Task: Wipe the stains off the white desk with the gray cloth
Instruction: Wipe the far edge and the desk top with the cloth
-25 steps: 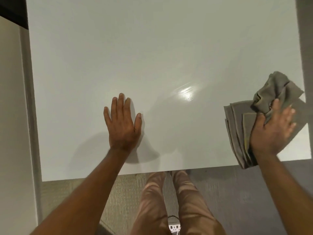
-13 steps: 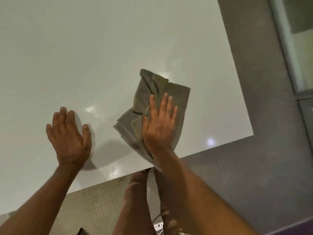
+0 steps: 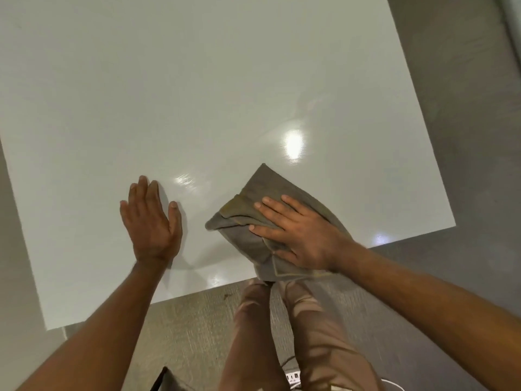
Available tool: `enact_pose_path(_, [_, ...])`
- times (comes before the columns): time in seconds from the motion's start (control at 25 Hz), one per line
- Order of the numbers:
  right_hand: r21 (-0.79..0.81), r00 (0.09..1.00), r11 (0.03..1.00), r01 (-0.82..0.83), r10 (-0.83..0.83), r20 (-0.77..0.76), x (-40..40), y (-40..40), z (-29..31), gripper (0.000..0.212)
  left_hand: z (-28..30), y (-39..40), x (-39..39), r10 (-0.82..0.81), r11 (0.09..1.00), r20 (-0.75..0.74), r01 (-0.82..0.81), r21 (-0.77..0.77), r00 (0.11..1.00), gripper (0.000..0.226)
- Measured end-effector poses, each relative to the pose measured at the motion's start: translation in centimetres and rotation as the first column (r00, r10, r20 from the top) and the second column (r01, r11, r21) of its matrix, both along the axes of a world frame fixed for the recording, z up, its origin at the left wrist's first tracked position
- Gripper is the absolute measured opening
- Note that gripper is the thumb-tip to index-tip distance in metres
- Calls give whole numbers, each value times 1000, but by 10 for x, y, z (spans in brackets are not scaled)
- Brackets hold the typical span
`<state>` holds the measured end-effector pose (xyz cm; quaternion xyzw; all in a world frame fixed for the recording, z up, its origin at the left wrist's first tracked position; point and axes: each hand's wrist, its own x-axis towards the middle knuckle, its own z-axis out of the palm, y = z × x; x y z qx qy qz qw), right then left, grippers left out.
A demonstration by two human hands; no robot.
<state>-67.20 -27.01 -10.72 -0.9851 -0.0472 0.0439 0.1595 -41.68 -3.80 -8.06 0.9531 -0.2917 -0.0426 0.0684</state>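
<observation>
The white desk (image 3: 197,94) fills most of the view, glossy, with light reflections and no stain that I can make out. The gray cloth (image 3: 242,235), folded and bunched, lies near the desk's front edge, its lower corner hanging slightly over. My right hand (image 3: 298,235) presses flat on the cloth, fingers spread and pointing left. My left hand (image 3: 152,221) rests flat on the bare desk a short way left of the cloth, fingers together, holding nothing.
Gray carpet (image 3: 465,136) borders the desk on the right and front. My legs in tan trousers (image 3: 310,334) stand at the front edge below the cloth. A white cable and socket (image 3: 293,376) lie on the floor by my feet.
The cloth under my right hand has slid from the desk's right front corner toward the middle, and the hand has turned so its fingers point left. The left hand stays planted.
</observation>
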Motion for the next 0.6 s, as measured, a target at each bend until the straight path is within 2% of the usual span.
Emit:
enact_pose_path(0.12, [-30,999,999,-10,9,-31,2,2,5,65,-8,7,4,0,1000,13,0,-10,1000,61])
enact_pose_path(0.2, [-6,996,999,45,-46,-71,2,9,12,67,-14,11,4,-4,1000,9,4,-5,1000,61])
enact_pose_path(0.28, [72,981,984,165,-156,-116,-5,21,24,71,-15,13,5,-12,1000,-6,12,18,1000,62])
enact_pose_path(0.36, [191,940,923,335,-315,-129,-26,37,41,74,-9,10,3,0,999,-51,3,45,999,61])
enact_pose_path(0.4, [261,902,864,431,-412,-129,-39,44,49,72,-3,4,1,35,999,-77,-32,42,996,61])
enact_pose_path(0.48, [395,771,673,625,-610,-181,-73,60,67,65,13,-13,-14,160,987,-137,-158,23,978,60])
enact_pose_path(0.52, [449,688,551,703,-687,-233,-89,67,74,61,22,-23,-24,199,980,-162,-198,21,967,59])
enact_pose_path(0.6, [527,497,273,805,-795,-348,-116,81,84,56,38,-42,-45,175,984,-219,-175,16,960,57])
